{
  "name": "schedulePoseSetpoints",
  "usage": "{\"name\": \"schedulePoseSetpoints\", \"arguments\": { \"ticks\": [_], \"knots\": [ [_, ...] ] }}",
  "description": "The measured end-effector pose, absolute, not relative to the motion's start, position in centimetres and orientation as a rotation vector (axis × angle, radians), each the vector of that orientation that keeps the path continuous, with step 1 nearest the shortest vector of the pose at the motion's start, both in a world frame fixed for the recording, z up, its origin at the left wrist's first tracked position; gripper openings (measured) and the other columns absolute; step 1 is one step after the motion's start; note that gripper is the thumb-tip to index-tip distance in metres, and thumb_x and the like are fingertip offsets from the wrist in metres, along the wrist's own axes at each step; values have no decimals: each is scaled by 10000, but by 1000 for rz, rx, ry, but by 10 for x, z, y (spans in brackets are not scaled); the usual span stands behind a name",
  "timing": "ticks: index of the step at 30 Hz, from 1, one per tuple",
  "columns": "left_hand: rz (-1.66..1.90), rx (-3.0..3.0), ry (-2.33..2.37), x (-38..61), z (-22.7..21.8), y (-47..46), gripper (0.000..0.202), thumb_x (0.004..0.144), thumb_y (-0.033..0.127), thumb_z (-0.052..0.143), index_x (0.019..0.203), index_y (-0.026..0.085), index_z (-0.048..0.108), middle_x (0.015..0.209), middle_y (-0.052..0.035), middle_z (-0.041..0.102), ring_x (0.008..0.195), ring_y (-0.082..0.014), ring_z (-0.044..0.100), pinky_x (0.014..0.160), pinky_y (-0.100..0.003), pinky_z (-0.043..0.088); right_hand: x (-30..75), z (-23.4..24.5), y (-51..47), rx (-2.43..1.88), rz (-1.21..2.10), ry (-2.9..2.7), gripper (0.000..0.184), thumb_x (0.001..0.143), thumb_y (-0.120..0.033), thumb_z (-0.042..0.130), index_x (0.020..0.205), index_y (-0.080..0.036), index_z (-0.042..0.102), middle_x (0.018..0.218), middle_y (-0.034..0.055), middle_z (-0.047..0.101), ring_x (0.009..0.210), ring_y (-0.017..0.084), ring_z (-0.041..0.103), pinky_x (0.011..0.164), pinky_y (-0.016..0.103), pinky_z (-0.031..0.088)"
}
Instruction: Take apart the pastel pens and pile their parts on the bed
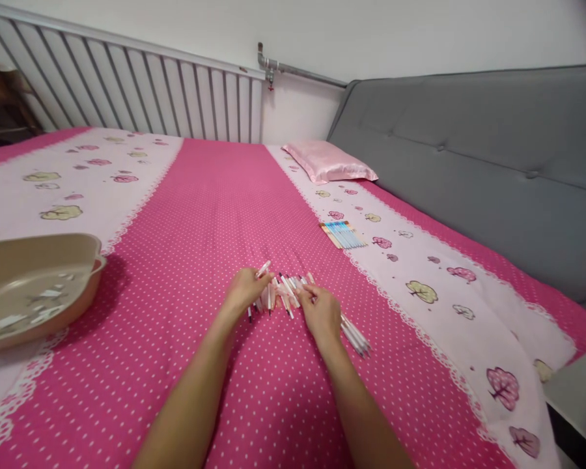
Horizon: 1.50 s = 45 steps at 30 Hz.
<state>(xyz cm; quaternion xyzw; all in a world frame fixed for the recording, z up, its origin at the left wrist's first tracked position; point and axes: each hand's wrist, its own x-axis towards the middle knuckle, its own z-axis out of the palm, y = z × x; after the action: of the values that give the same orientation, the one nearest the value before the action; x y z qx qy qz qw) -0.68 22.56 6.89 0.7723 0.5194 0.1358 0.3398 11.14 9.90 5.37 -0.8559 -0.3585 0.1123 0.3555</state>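
A loose pile of slim white pens (286,294), some with dark tips, lies on the pink dotted bedspread between my two hands. My left hand (244,288) is closed at the pile's left side, with one white pen (263,269) sticking up from its thumb and fingers. At the right side, my right hand (321,311) has thumb and fingertips pinched together at the pile's edge; what they hold, if anything, is hidden. Partly behind my right wrist, a small bundle of white pens (355,336) rests side by side on the cloth.
A row of blue-toned pens (344,234) lies farther off to the right. To the left stands a beige plastic basin (85,251) with pale pieces inside. A pink pillow (329,161) lies at the back, by the grey padded headboard (469,137). A white radiator (151,88) lines the wall.
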Motion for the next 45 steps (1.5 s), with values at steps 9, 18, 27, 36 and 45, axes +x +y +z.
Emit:
{"name": "schedulePoseSetpoints", "arguments": {
  "ticks": [9,18,27,36,45],
  "knots": [
    [-98,2062,1752,-57,86,250,382,837,384,378,822,114,648,817,-202,673,767,-295,640,646,-348,444,135,72,62,-2196,375,-761,400,794,-408,547,1085,-161,667,993,89,705,844,215,650,731,309,490],
    [-274,2227,1586,-42,84,243,269,718,349,490,595,169,647,657,-116,679,683,-233,643,593,-269,436,176,41,0,-2294,423,-741,446,779,-377,529,1130,-122,635,1117,147,660,983,276,625,855,410,452],
    [-247,2325,1648,-47,92,251,368,754,378,418,795,132,688,870,-192,688,782,-305,634,613,-331,437,171,33,2,-2424,340,-790,218,776,-226,513,854,-181,712,737,64,696,632,178,604,572,266,379],
    [89,2455,1477,-36,113,225,426,816,426,319,740,166,648,731,-98,657,639,-199,571,525,-249,308,170,34,3,-2407,408,-777,169,763,-187,509,633,-177,617,659,59,646,579,167,559,550,257,338],
    [389,2466,1039,-19,126,197,342,821,418,406,650,177,578,568,-6,551,540,-139,483,525,-242,282,169,35,2,-2299,367,-566,198,833,-265,407,838,-171,581,807,88,684,662,189,613,566,266,389]
  ]
}}
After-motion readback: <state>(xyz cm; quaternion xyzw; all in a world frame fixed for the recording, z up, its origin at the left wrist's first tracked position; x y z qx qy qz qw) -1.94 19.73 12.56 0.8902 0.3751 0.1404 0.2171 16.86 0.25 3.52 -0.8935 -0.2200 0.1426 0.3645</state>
